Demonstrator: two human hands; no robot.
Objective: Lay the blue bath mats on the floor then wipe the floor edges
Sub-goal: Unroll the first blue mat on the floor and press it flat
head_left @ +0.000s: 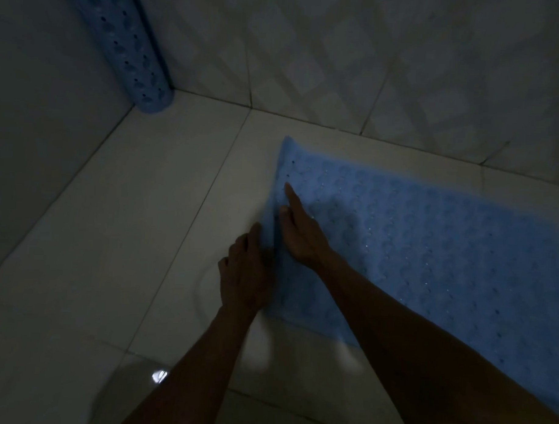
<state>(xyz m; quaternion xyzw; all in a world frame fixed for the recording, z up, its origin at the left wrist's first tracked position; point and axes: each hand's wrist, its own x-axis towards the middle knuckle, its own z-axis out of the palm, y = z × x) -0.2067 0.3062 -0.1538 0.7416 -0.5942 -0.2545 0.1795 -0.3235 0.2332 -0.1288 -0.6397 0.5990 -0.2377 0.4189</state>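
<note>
Rubbery blue bath mat (429, 248) lies spread on the tiled floor (144, 223), and we have both hands at its left edge. Right hand (299, 231) rests on top near the far-left corner, forefinger stretched out flat, other fingers curled, pressing the surface down. Left hand (247, 274) sits just beside the edge with fingers curled at or under the border; the light is too dim to tell whether it actually pinches the mat.

Handling read: soft, floppy sheet with perforations and what looks like a bumpy, sucker-type texture. Light enough for one hand, no stiffness, so it will sag and fold if lifted from one point. Likely grippy on dry tile, slippery where wet; the floor shows glare. Best hold is the border or a corner, thumb on top, then drag flat and press from the edge inward.

Second mat (132, 48) stands rolled up, upright in the far-left corner against the wall (372, 56), well apart from the hands. Grab it round mid-roll.
</note>
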